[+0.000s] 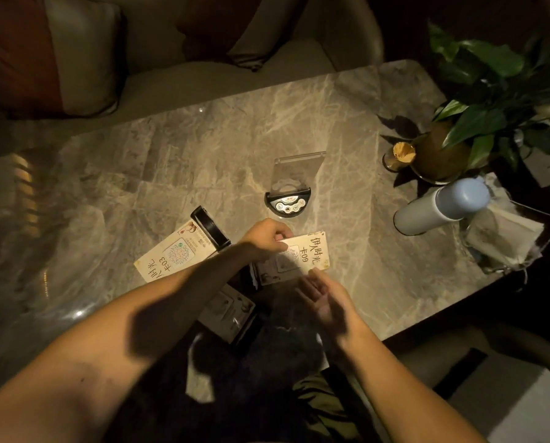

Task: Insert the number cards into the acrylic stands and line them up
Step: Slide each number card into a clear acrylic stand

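A cream card marked 09 point(302, 255) lies tilted near the front of the marble table point(203, 148), inside an acrylic stand. My left hand point(265, 236) pinches its upper left edge. My right hand point(324, 298) hovers palm-up just below the card's lower edge, fingers apart, holding nothing. To the left lies another stand with a black base point(210, 228), holding a card marked 03 point(171, 255). An empty clear acrylic stand point(294, 174) with a black base stands upright further back. Another card and stand point(232, 311) sits in shadow under my left forearm.
A pale blue bottle point(439, 206) lies at the right beside a tray of napkins point(503, 238). A potted plant point(478, 107) and a toothpick holder point(401, 156) stand at the back right. A sofa with cushions point(85, 55) lines the far side.
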`<act>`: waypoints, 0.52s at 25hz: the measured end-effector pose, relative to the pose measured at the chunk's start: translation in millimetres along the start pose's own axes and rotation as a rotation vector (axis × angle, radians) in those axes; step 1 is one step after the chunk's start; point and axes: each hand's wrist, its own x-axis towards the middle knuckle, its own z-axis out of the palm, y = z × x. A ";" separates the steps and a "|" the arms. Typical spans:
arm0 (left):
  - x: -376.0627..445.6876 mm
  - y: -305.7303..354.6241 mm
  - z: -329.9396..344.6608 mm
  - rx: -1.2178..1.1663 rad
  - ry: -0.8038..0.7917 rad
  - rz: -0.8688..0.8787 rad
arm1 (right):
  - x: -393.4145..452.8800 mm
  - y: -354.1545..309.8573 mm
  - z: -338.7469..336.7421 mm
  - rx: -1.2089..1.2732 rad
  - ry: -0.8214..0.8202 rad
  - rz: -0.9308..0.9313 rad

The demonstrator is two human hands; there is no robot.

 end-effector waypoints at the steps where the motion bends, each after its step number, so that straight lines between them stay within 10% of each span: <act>1: -8.5 8.4 -6.6 -0.075 0.017 0.026 | -1.0 -8.4 1.6 0.025 0.021 -0.013; 13: -14.3 50.0 2.4 -0.404 0.348 0.088 | -30.6 -113.9 33.0 -0.488 0.095 -0.609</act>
